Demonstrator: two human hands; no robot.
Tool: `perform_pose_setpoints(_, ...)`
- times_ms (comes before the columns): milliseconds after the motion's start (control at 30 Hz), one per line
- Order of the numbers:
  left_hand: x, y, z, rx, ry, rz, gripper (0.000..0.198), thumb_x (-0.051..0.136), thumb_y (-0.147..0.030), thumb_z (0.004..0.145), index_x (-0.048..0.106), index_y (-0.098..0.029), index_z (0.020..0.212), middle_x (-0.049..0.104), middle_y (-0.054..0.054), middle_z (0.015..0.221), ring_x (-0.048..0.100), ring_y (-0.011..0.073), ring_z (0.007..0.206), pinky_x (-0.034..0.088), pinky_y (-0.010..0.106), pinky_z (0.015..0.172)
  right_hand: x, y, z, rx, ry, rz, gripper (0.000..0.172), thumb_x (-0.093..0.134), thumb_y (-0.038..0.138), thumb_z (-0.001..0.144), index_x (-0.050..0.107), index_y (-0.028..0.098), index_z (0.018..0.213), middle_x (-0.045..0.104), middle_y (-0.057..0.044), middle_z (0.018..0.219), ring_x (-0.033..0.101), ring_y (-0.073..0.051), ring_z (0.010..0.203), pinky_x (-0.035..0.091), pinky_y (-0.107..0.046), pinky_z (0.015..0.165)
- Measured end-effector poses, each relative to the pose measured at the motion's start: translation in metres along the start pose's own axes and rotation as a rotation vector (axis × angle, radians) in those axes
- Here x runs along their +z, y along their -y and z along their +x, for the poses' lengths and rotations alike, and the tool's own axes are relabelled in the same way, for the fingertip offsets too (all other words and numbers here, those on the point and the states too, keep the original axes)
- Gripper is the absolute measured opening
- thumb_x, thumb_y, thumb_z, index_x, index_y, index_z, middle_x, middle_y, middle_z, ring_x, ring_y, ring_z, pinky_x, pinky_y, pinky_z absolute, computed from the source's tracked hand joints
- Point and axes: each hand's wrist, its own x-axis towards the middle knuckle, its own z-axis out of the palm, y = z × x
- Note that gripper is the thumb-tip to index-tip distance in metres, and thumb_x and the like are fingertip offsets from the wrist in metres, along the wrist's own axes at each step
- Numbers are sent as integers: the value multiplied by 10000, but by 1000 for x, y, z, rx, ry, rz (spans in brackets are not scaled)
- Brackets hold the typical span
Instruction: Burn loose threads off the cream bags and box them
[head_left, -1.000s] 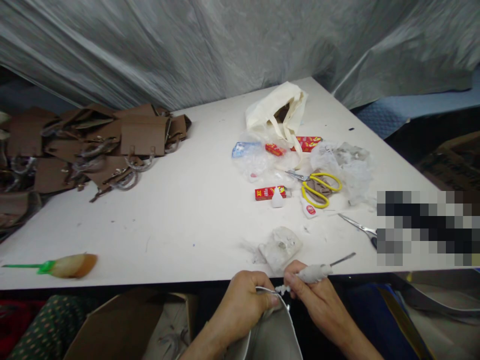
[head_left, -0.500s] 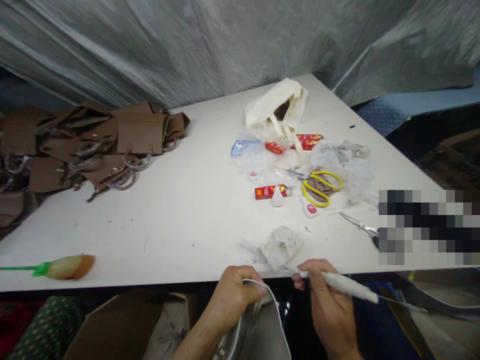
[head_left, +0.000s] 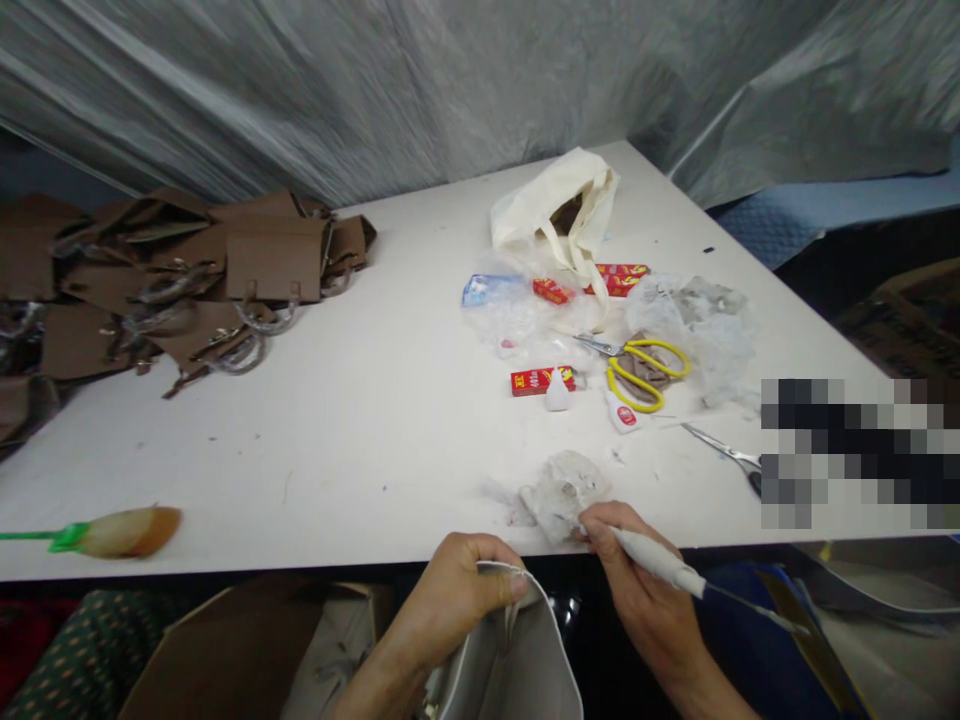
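My left hand point(head_left: 469, 590) pinches the upper rim of an open grey bag point(head_left: 525, 650) with a pale edge, held below the table's front edge. My right hand point(head_left: 637, 580) grips a white-wrapped tool point(head_left: 658, 560); a thin metal rod sticks out of its rear end. The fingertips of that hand are at a crumpled, whitish plastic wad point(head_left: 562, 490) on the table's front edge. What the tool's front end touches is hidden by the fingers.
Brown handbags point(head_left: 274, 260) are piled at the left of the white table point(head_left: 390, 400). A green-handled brush point(head_left: 127, 532) lies front left. Yellow-handled scissors point(head_left: 646, 372), a red box point(head_left: 536, 381), a cream cloth bag point(head_left: 532, 210) and silver scissors point(head_left: 724, 447) lie right of centre.
My right hand has moved left and slightly up with the tool, from beside the plastic wad to its edge. My left hand still holds the grey bag's rim, almost unmoved.
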Motion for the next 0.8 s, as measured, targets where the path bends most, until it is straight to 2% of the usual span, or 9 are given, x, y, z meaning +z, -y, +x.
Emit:
perform_pose_setpoints(133,-1,1,3,-9,23,-22,186,807,-284,585,786,-142,704,726,31,658,585,182,680,431,300,709,0,1,1,-12,32,-31,185,566,289,1046,680,223,916,679,-14,813,644,-182,760,494,-276,728)
perform_pose_setpoints(300,-3,0,7,-64,53,-107,204,824,-271,536,796,-130,680,707,28,615,560,164,633,408,290,662,-4,1,-6,34,-61,30,201,549,319,1057,680,228,934,666,-19,797,623,-188,748,488,-275,708)
perform_pose_setpoints(367,-4,0,9,-69,69,-122,201,840,-271,533,802,-133,674,707,24,614,560,158,633,407,283,661,-4,3,-10,84,-2,114,243,529,344,1068,675,228,911,651,-7,764,612,-173,715,483,-257,676)
perform_pose_setpoints(500,-8,2,9,-48,135,-144,189,858,-269,560,817,-138,689,731,28,646,579,155,644,421,274,674,1,8,-15,185,204,208,340,526,398,1064,655,208,812,623,3,711,591,-153,669,456,-244,636)
perform_pose_setpoints(800,-10,3,9,-63,152,-148,212,874,-290,562,819,-147,709,726,22,660,577,164,673,417,274,693,10,7,-12,254,274,230,350,536,424,1050,652,199,809,607,9,712,582,-154,680,442,-253,650)
